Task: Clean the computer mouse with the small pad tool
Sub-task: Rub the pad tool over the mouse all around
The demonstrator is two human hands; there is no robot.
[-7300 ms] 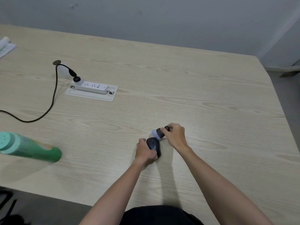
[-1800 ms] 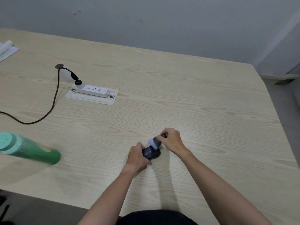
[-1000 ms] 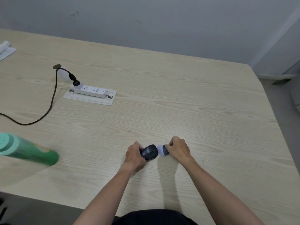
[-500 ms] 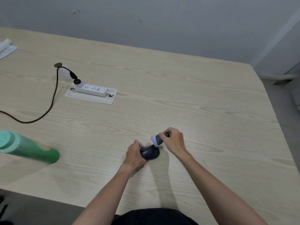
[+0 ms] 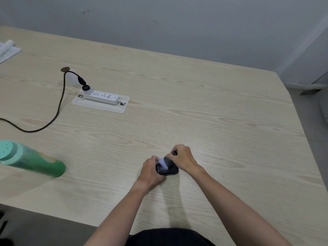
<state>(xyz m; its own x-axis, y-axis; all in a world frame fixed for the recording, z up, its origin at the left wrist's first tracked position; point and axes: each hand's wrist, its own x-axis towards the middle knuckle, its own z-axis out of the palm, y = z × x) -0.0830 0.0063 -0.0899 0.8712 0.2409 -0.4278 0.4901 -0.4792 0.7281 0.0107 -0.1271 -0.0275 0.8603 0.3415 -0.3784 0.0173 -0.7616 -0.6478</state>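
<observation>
Left hand (image 5: 150, 170) clamps the black computer mouse (image 5: 167, 169) on the table (image 5: 221, 121) just right of its fingers, right hand (image 5: 182, 158) pinches the small pad tool (image 5: 164, 161), pad pressed on top; best: short light strokes, mouse pinned.

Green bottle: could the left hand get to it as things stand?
Probably yes: bare table lies between the left hand and the bottle, but that hand would have to let go of the mouse.
</observation>
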